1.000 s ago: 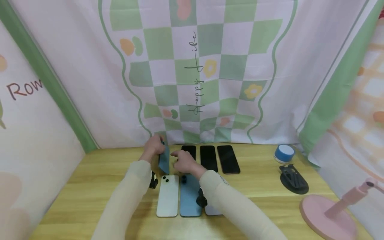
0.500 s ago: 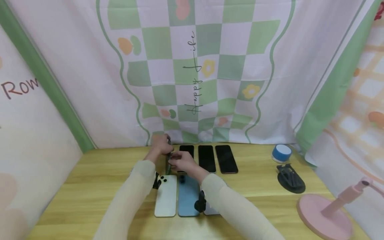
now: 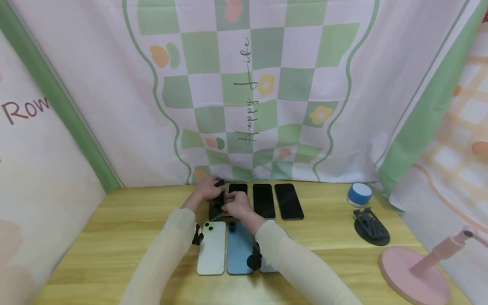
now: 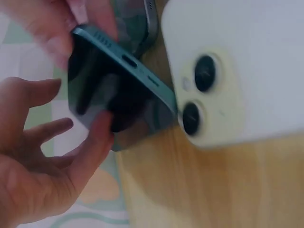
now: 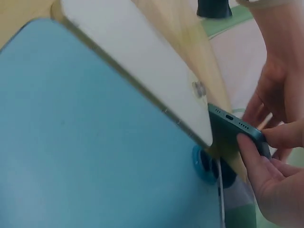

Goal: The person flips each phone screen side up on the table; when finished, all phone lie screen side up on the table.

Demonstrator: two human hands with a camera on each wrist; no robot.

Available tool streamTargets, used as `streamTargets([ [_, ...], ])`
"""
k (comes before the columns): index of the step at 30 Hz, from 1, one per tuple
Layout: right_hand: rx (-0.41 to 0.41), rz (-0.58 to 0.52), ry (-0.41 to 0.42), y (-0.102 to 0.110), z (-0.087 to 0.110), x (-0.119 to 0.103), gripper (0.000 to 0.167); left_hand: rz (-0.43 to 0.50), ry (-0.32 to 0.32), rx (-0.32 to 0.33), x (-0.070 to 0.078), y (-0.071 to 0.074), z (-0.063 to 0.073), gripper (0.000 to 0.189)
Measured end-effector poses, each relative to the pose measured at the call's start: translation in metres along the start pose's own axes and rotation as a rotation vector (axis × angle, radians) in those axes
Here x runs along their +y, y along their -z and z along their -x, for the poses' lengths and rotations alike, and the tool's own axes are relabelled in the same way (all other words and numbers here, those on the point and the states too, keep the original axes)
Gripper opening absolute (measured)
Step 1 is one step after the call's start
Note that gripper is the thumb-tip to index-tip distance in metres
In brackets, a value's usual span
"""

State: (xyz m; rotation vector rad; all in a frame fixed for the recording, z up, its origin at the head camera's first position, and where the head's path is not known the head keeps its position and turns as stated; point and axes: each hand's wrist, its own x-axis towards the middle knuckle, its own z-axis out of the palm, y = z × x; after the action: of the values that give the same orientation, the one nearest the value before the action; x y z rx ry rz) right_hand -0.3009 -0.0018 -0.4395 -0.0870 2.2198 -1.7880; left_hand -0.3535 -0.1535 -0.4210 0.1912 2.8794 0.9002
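A blue-green smartphone stands tilted on the table behind the white phone, its dark screen facing left and upward. My right hand pinches a corner of its port end, seen closely in the right wrist view. The left hand is at the phone's far end. In the left wrist view its thumb touches the screen, while its other fingers are spread just past the phone's edge. Beside the white phone lies a blue phone, back up, partly under my right forearm.
Three dark-screened phones lie in the back row: one partly behind my right hand, a middle phone and a right phone. Another pale phone is mostly covered. A blue-and-white round item, black holder and pink stand are at right.
The phone was in my left hand with its blue back showing. It has turned so the dark screen shows and shifted right. My right hand has taken hold of its near corner.
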Motion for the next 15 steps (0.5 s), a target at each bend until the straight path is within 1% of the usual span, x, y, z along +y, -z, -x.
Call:
streamTargets([
  [2,0.003,0.006,-0.005,0.0,-0.002,0.002,0.046,0.03,-0.03,-0.024,-0.008,0.001,0.002,0.051],
  [5,0.004,0.024,-0.005,-0.001,-0.004,0.003,0.045,0.033,-0.084,-0.069,-0.023,0.003,0.004,0.05],
  [7,0.004,0.041,-0.008,-0.002,-0.005,0.003,0.044,-0.01,-0.12,-0.096,-0.032,0.006,0.007,0.055],
  [9,0.005,0.074,-0.004,-0.004,-0.006,0.002,0.045,-0.026,-0.132,-0.143,-0.04,0.009,0.01,0.063],
  [12,0.017,0.168,0.027,-0.007,-0.008,0.002,0.049,-0.055,-0.127,-0.202,-0.048,0.013,0.014,0.075],
  [15,0.024,0.296,0.069,-0.013,-0.009,0.001,0.058,-0.05,-0.077,-0.251,-0.053,0.016,0.018,0.081],
])
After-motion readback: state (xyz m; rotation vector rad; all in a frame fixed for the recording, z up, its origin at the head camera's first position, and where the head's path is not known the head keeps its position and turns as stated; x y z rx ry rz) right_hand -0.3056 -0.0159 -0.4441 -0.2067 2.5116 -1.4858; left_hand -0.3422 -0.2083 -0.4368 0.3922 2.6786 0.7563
